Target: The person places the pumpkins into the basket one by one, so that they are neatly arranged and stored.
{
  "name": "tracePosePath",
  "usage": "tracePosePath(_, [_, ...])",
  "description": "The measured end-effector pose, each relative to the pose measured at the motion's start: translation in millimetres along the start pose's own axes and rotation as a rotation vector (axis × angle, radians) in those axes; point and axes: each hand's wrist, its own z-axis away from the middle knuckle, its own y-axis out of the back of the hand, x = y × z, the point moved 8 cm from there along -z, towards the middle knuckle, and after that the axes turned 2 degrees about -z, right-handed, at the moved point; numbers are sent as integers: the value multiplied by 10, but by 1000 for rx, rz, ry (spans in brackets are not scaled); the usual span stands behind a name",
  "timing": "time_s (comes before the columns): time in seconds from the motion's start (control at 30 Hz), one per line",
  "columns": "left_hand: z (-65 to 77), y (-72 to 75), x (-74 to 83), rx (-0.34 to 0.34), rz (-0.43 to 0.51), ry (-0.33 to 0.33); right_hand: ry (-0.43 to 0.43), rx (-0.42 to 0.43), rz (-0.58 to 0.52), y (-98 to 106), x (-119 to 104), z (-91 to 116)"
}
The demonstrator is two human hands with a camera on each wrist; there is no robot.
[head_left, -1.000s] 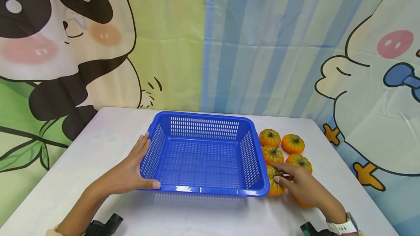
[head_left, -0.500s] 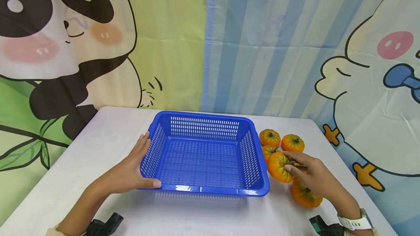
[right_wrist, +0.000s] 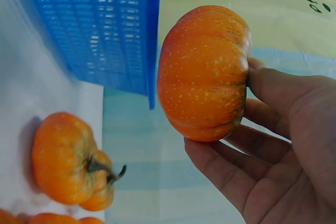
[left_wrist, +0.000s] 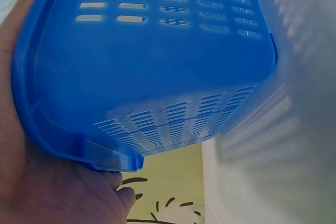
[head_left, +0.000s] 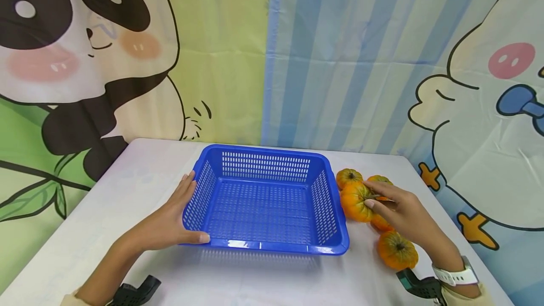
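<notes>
My right hand [head_left: 397, 209] holds a small orange pumpkin [head_left: 355, 202] by its stem end, fingers and thumb around the top. In the right wrist view the pumpkin [right_wrist: 205, 74] is raised beside the basket wall [right_wrist: 113, 30]. The blue plastic basket [head_left: 278, 248] stands on the table with nothing inside. At its near-left corner rests my left hand [head_left: 170, 223], its straight fingers along the left rim and its thumb over the front rim. The left wrist view shows my palm [left_wrist: 63, 192] against the rim from outside.
More pumpkins lie right of the basket: one at the back [head_left: 347, 175], one partly behind my right hand [head_left: 380, 179], another half hidden under the wrist side [head_left: 381, 223], and one in front [head_left: 397, 250]. A printed curtain [head_left: 314, 60] hangs behind the white table [head_left: 255, 282].
My right hand has lifted the pumpkin from beside the basket's near-right corner and moved it up and toward the back of the table. My left hand and the basket stay in place.
</notes>
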Motion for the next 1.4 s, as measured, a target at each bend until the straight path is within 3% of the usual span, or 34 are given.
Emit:
tracePosePath(0.6, [-11, 5, -3, 1, 10, -10, 119, -61, -112, -167, -355, -325])
tracePosePath(1.1, [-23, 19, 1, 5, 9, -16, 101, -165, -175, -441, -595, -556])
tracePosePath(1.27, [-16, 16, -16, 4, 22, -26, 162, -200, -196, -526, -719, -641])
tracePosePath(1.4, [-5, 9, -23, 6, 24, -30, 205, -177, -159, -564, -787, -697])
